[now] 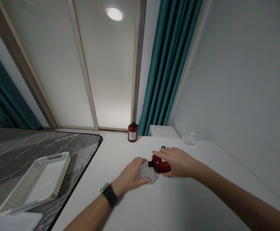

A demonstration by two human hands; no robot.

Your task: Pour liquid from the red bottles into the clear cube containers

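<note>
My right hand [177,162] is wrapped round a dark red bottle [160,165], tipped onto its side with its black neck pointing left. That neck sits at the upper rim of a clear container [146,173], which my left hand [130,175] grips from the left side. Whether any liquid is flowing cannot be made out. Just behind my right hand shows a small black ring-shaped item [163,147], mostly hidden. A second dark red bottle [133,132] with a black top and a white label stands upright at the far edge of the white table [120,205].
A crumpled-looking clear plastic item [190,138] lies at the table's far right, near the wall. Behind the table is a white box-like cabinet [164,131]. To the left, a white perforated basket [64,175] rests on a dark striped surface, with white sheets [12,219] near it.
</note>
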